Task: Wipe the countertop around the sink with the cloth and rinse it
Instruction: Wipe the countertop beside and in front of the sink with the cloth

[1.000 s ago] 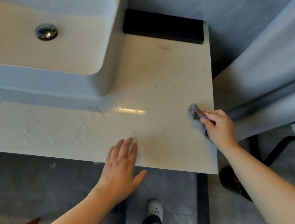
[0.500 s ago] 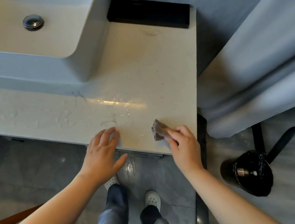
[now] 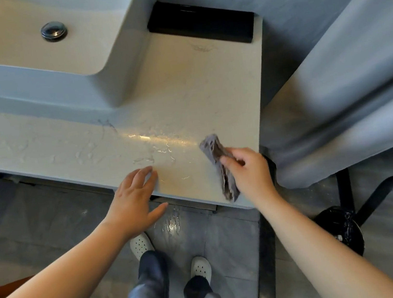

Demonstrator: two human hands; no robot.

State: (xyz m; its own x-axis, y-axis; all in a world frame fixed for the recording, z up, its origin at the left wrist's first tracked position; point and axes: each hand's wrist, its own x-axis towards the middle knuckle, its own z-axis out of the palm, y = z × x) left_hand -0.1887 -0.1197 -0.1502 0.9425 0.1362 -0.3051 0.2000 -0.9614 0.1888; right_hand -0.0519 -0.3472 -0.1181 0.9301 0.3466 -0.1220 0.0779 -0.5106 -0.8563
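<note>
The pale marble countertop [image 3: 195, 93] runs across the view, wet with streaks near its front edge. A white basin sink [image 3: 38, 90] stands on it at the upper left, its metal drain plug [image 3: 54, 31] showing. My right hand [image 3: 250, 174] grips a grey cloth [image 3: 216, 156] at the counter's front right corner; the cloth hangs partly over the front edge. My left hand [image 3: 134, 200] rests flat on the front edge, fingers straight, holding nothing.
A black box [image 3: 200, 22] sits at the counter's back against the grey wall. A grey curtain [image 3: 347, 82] hangs right of the counter. A black round bin [image 3: 338, 230] stands on the floor. My white shoes [image 3: 199, 267] stand on wet grey tiles.
My right hand dragged the cloth from the right edge toward the front edge, and the cloth now hangs longer. My left hand stays on the front edge. The view shifted.
</note>
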